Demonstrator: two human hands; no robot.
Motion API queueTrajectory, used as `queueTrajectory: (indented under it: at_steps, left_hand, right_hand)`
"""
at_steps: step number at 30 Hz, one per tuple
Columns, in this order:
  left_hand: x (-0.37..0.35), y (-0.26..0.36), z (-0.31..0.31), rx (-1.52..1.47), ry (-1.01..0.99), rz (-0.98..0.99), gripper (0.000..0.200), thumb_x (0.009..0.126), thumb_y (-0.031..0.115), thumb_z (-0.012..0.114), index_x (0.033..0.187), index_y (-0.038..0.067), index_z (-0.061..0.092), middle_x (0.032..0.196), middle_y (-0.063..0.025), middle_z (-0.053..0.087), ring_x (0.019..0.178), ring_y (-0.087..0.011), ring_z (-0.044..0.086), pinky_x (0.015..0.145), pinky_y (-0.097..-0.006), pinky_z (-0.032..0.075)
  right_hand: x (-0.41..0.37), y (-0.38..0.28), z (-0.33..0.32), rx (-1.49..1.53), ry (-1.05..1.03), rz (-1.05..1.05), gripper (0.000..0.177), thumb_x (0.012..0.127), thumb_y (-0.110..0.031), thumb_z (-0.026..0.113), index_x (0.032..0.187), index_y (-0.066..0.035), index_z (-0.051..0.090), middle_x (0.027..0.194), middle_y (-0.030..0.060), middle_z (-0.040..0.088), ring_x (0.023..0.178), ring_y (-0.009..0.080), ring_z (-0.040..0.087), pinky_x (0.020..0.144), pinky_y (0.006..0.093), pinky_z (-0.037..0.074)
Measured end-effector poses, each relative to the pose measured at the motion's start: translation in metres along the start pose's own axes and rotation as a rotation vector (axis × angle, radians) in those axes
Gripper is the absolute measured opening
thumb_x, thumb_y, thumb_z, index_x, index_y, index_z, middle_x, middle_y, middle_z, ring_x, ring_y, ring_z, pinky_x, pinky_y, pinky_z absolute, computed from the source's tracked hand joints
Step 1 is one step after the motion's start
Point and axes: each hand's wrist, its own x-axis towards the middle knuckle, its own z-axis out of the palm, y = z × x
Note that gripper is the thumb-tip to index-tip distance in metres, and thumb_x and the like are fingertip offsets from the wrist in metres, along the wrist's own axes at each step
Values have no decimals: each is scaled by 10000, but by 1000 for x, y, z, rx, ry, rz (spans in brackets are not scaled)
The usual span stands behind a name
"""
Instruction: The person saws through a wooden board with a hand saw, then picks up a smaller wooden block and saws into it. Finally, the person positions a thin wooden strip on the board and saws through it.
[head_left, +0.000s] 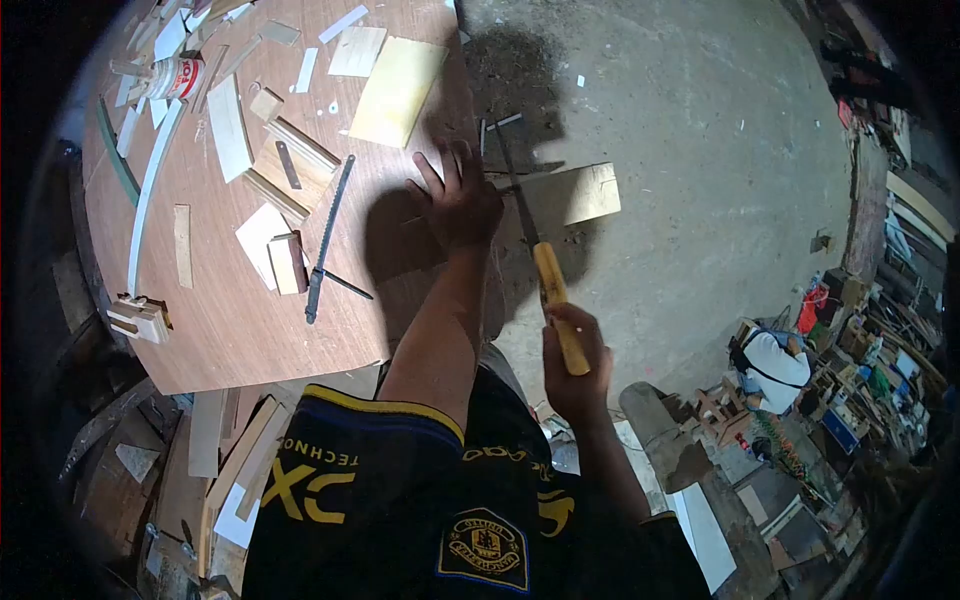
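Observation:
A wooden board (593, 195) sticks out past the right edge of the table, its nearer part lying in shadow. My left hand (462, 205) rests palm down on the board's shadowed part by that edge, fingers spread. My right hand (578, 365) is wrapped around the pale wooden handle (548, 265) of a handsaw. Its narrow dark blade (518, 195) points away from me and crosses the board just right of my left hand. Whether the teeth have cut into the wood cannot be made out.
On the brown table (220, 340) lie a thin black-handled saw (328, 235), a grooved wooden piece (290, 165), a yellowish panel (400, 90), a labelled container (178, 78) and scattered offcuts. To the right is concrete floor (700, 130); scrap wood and a person (775, 368) are at lower right.

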Motion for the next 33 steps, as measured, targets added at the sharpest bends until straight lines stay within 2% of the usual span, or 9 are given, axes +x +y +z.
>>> queueTrajectory:
  at_steps: [2,6,10,14,21,23,27,29,33]
  left_hand:
    - [8,2,-2,-56,26,-13,720,787,271,601,1475,133,443,1569,-134,377,1478,-492,244,1125,-747,173]
    - [0,2,-12,-65,-16,15,726,775,253,599,1471,120,443,1544,-140,413,1476,-496,247,1129,-742,170]
    - [-7,4,-12,-127,17,6,741,765,242,594,1478,112,437,1538,-144,425,1473,-499,252,1134,-736,163]
    - [-2,4,-13,-94,-29,-9,724,777,251,595,1473,117,449,1557,-135,408,1468,-496,266,1131,-736,172]
    - [0,4,-7,-43,26,-16,692,800,251,581,1470,126,460,1572,-128,388,1473,-478,268,1127,-736,191]
    - [0,5,-8,11,25,6,668,850,290,564,1484,120,440,1558,-152,389,1456,-503,281,1101,-744,229]
    - [3,2,-12,-89,32,47,713,824,302,596,1486,93,433,1575,-158,368,1456,-501,282,1101,-738,235]
    - [2,7,-18,-110,20,8,728,783,264,599,1472,77,455,1524,-147,437,1479,-469,263,1133,-715,210]
    - [-1,5,-11,-129,38,14,743,775,254,601,1482,85,444,1547,-151,414,1481,-471,256,1132,-717,209]
  right_hand:
    - [-10,7,-2,-39,-17,-14,353,929,-41,640,1268,-81,549,1142,149,700,992,295,732,813,367,593]
    - [-16,20,-19,-100,12,-10,418,931,-44,644,1331,-79,528,1203,163,681,1092,293,698,895,384,569]
    - [16,36,11,-33,85,-57,376,945,-44,632,1310,-75,549,1213,173,677,1100,292,697,898,381,567]
    - [6,22,3,-33,77,25,367,942,-40,633,1299,-78,559,1213,170,678,1106,292,695,901,384,566]
    - [8,11,3,-58,59,-10,407,931,-19,632,1325,-70,545,1215,157,683,1100,283,701,882,371,573]
    - [4,9,0,-63,77,-17,412,930,-17,631,1329,-69,542,1211,152,685,1088,282,706,873,366,575]
    - [-7,10,-14,-79,24,-16,409,931,-25,629,1328,-71,542,1220,163,683,1085,294,707,881,366,572]
    - [-10,15,-18,-80,29,-10,406,933,-30,625,1328,-78,543,1225,177,679,1093,317,702,879,376,574]
    - [24,29,11,13,55,-28,388,949,-56,626,1325,-110,550,1233,181,676,1113,322,691,885,383,571]
